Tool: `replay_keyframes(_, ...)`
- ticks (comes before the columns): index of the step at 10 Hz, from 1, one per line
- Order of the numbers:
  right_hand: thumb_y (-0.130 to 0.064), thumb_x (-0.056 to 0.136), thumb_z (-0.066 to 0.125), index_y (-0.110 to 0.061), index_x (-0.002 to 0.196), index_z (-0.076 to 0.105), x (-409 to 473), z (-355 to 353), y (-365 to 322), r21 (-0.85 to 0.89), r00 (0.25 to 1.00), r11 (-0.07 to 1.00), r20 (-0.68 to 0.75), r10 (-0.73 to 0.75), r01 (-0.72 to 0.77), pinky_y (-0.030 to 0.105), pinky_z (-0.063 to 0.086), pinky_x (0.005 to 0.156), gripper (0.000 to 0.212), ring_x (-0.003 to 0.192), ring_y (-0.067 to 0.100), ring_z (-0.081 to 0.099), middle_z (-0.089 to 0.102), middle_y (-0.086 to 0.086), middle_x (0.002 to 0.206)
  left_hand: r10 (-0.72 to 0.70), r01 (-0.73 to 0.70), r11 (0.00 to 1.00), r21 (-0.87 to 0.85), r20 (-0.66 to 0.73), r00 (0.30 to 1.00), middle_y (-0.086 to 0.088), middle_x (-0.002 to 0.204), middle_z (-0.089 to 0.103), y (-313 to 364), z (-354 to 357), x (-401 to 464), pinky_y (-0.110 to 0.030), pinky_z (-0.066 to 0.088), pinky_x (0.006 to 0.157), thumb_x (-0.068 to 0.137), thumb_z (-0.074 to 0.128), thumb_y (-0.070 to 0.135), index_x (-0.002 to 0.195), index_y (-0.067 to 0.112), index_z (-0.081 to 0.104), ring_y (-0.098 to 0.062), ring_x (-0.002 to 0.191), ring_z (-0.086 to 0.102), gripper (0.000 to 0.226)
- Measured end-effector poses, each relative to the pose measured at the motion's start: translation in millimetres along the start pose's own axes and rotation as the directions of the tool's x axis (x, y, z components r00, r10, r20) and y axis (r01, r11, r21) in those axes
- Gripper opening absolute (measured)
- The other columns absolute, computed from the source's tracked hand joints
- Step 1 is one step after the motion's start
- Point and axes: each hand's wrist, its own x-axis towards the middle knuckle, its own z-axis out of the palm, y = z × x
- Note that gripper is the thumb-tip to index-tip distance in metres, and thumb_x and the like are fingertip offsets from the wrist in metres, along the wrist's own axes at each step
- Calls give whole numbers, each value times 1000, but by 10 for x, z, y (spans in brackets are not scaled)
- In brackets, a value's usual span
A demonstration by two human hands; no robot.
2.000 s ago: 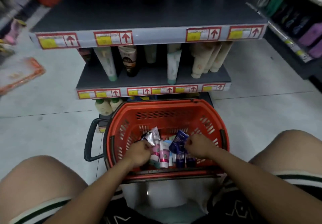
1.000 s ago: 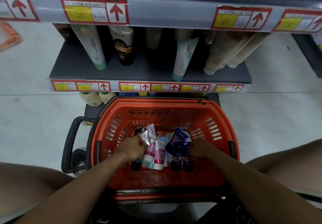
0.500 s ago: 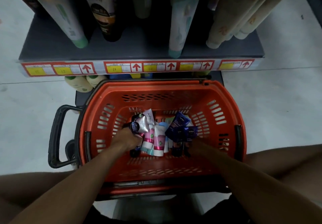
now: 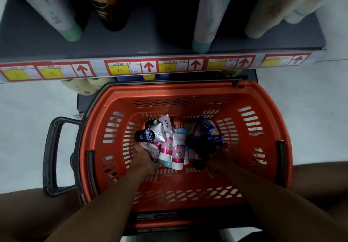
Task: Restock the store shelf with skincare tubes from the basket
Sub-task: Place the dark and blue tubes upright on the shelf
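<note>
Pale floor tiles (image 4: 28,106) are seen on both sides of a dark store shelf (image 4: 131,42), whose front edge is lined with red and yellow price labels (image 4: 120,69). On the shelf, several tall tubes are stood on their caps: one with a green cap (image 4: 72,33) at the left, a dark one (image 4: 105,0) beside it, one with a teal cap (image 4: 202,44) further right, and a group of cream tubes (image 4: 263,15) at the far right. Below the shelf edge, two pale bottles (image 4: 86,87) are partly visible.

Directly in front of the shelf an orange basket (image 4: 263,147) with a black handle (image 4: 51,157) is placed between the person's knees. The skincare tubes are gathered in the middle of the basket floor. Both arms are reached down into it.

The left hand (image 4: 144,159) is curled around a bunch of white and pink tubes (image 4: 165,147); a silver tube (image 4: 159,133) and a black-and-blue tube (image 4: 146,135) are fanned out above the knuckles, and it cannot be told whether these two are gripped as well or only lean on the pile. The right hand (image 4: 218,154) is closed around dark blue tubes (image 4: 202,128), one of which is raised with its flat end toward the shelf. The fingers of this hand are in shadow, so the exact grip cannot be made out. A light blue cap (image 4: 181,131) is seen between the two bunches.
</note>
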Motion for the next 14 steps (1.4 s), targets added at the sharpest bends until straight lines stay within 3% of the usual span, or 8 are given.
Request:
replay_keyframes(2,-38,98,61,-6,158,-6,-166,-88,-141,49,1000,999,8,-13,12,44,38,111,95,139,36,42,34,18,157,0,4,999,34,-101,995,-14,132,58,49,-4,-41,-38,51,92,73,88,45,135,8,28,-32,119,61,94)
replay_keyframes(3,-38,96,64,-6,148,23,-344,-178,-259,74,991,989,-45,-126,129,38,48,87,73,112,31,59,56,17,132,10,-8,1000,18,-133,991,-9,128,60,114,-103,-119,-39,54,92,66,85,58,135,12,31,-31,114,62,99)
replay_keyframes(5,-23,86,70,-16,104,67,-602,-290,-335,14,941,942,-57,-334,335,23,49,67,20,98,23,70,71,4,98,110,-119,992,-40,-173,979,-1,114,59,348,-307,-389,-40,53,91,55,78,65,126,18,42,-25,105,60,92)
replay_keyframes(7,-61,56,66,-24,115,63,-652,-264,-355,87,891,897,-190,-411,433,30,55,76,69,97,16,69,72,-6,102,140,-178,974,-140,-241,960,8,88,72,369,-411,-619,-33,58,72,49,74,69,100,25,59,-11,79,68,68)
replay_keyframes(9,-51,72,69,-20,93,58,-1373,-511,-537,242,808,788,-349,-474,566,27,51,56,39,62,2,61,66,-7,72,180,-321,898,-301,-415,892,8,95,68,565,-640,-1289,-35,54,79,72,76,54,107,24,56,-16,86,66,50)
replay_keyframes(10,-43,79,78,-24,102,54,-1741,-611,-597,270,732,699,-432,-526,662,14,41,54,38,68,-6,57,63,-15,81,217,-413,855,-313,-506,835,11,90,69,591,-734,-1570,-38,56,77,74,71,61,104,30,52,-15,81,67,46)
replay_keyframes(12,-47,79,81,-32,108,55,-2262,-753,-705,356,599,484,-537,-594,799,19,54,71,42,82,-6,66,71,-14,94,289,-638,636,-434,-633,718,-1,104,64,637,-979,-2045,-31,55,68,88,78,36,108,30,39,-12,86,67,45)
replay_keyframes(14,-36,73,84,-37,114,58,-2691,-963,-812,409,513,330,-509,-692,851,36,58,88,48,97,0,69,73,-14,106,394,-710,593,-381,-632,668,-2,113,56,678,-1369,-2466,-39,60,79,74,79,19,104,42,32,-16,99,64,60)
